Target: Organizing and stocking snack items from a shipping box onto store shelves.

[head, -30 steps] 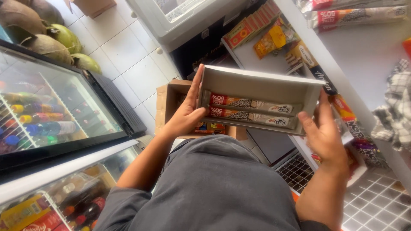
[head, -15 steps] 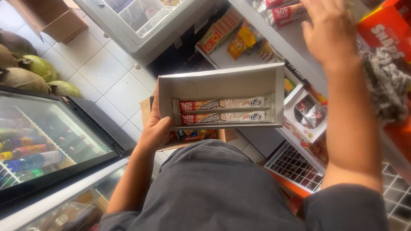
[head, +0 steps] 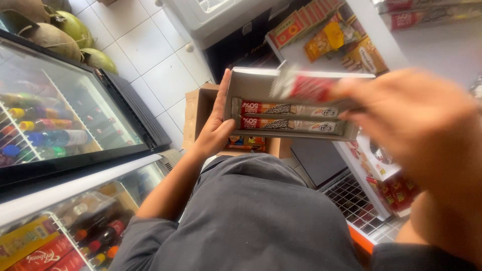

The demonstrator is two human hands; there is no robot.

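Note:
My left hand (head: 215, 125) grips the left end of a shallow grey cardboard box (head: 255, 83) held in front of my chest. Two long biscuit packets (head: 288, 116) lie side by side along its front wall. My right hand (head: 422, 125), blurred and close to the camera, holds a red and white biscuit packet (head: 304, 86) over the box's open top.
A glass-topped drinks cooler (head: 65, 120) stands to the left, with green coconuts (head: 70, 32) behind it. An open brown carton (head: 201, 108) sits on the tiled floor below the box. Snack shelves (head: 331, 40) run along the right, with a wire rack (head: 361, 200) lower down.
My right hand came down from the upper shelf and now holds a red and white packet over the box. The left hand still supports the box.

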